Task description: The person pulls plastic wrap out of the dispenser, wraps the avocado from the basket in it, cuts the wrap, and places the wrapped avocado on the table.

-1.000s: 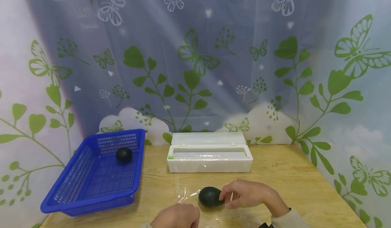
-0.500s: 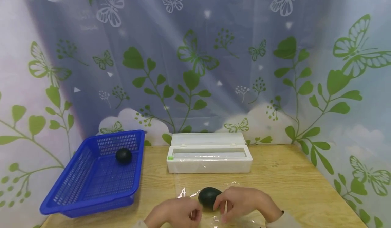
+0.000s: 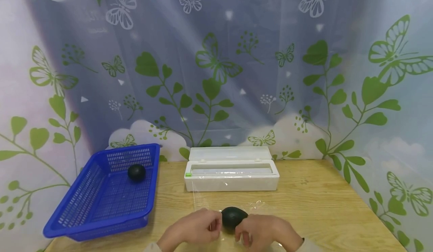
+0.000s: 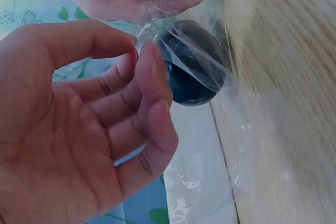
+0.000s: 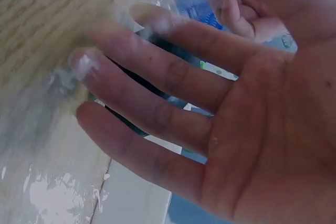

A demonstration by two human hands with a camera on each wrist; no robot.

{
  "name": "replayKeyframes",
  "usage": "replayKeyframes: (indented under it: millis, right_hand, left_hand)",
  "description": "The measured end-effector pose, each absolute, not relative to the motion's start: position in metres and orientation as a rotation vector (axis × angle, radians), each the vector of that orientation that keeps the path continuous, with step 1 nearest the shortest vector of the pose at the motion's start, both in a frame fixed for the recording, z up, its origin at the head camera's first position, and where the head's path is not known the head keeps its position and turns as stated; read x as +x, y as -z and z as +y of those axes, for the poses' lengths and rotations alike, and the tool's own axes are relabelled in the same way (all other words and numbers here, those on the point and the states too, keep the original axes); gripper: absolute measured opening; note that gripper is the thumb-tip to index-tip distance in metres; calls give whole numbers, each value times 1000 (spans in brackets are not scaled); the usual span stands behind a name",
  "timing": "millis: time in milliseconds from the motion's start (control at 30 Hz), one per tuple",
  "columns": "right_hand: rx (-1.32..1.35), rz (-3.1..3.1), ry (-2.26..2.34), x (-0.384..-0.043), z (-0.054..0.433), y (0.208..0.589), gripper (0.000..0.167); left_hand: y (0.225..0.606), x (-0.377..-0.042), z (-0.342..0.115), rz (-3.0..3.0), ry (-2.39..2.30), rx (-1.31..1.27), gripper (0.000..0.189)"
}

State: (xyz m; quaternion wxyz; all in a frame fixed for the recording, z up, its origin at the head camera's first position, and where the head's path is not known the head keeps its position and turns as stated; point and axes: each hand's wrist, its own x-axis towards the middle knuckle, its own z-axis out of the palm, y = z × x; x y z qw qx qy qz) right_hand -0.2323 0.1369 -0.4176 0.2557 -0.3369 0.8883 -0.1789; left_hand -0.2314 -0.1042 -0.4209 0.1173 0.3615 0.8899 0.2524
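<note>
A dark green avocado [image 3: 233, 218] lies on the table between both hands, with clear cling film [image 4: 191, 179] under it and a fold over its side in the left wrist view. My left hand [image 3: 199, 225] pinches an edge of the film between thumb and index finger, left of the avocado. On the other side, my right hand [image 3: 265, 229] has its fingers [image 5: 128, 85] extended against the film beside the avocado, which they partly hide in the right wrist view. The film runs back to a white dispenser box [image 3: 233, 184] with its lid raised.
A blue plastic basket [image 3: 98, 227] stands at the left with a second avocado [image 3: 137, 172] in it. The wooden table [image 3: 318, 192] ends at a patterned curtain [image 3: 236, 105] behind the box.
My left hand has moved up and right to the avocado's left side, and it now pinches the film. The right hand has shifted slightly down and toward the near side of the avocado.
</note>
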Motion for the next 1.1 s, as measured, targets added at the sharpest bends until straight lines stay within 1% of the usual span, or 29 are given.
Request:
replayKeyframes:
  millis: [100, 233, 333, 467, 733, 867, 1000, 1067, 1100]
  right_hand:
    - [-943, 2455, 480, -231, 136, 420, 19]
    - [-1053, 2511, 482, -232, 141, 418, 9]
    - [-1127, 2502, 514, -236, 149, 413, 13]
    - [-1155, 2474, 572, -241, 162, 405, 15]
    - [-993, 2487, 667, -244, 176, 395, 14]
    - [-1021, 2507, 692, -246, 178, 395, 14]
    - [-1025, 2521, 721, -248, 178, 396, 12]
    - [-1020, 2524, 735, -249, 179, 396, 11]
    - [-1017, 2525, 741, -250, 179, 397, 11]
  left_hand:
    - [421, -232, -105, 2620, -767, 1039, 18]
    - [419, -232, -108, 2649, -786, 1049, 18]
    - [417, -232, -110, 2668, -786, 1050, 18]
    - [414, -233, -114, 2670, -789, 1026, 18]
    - [417, -239, -118, 2676, -823, 1109, 17]
    - [418, -237, -116, 2666, -897, 1039, 10]
    - [421, -232, -112, 2667, -897, 909, 33]
    - [423, -230, -109, 2703, -832, 898, 36]
    - [424, -230, -109, 2724, -797, 907, 34]
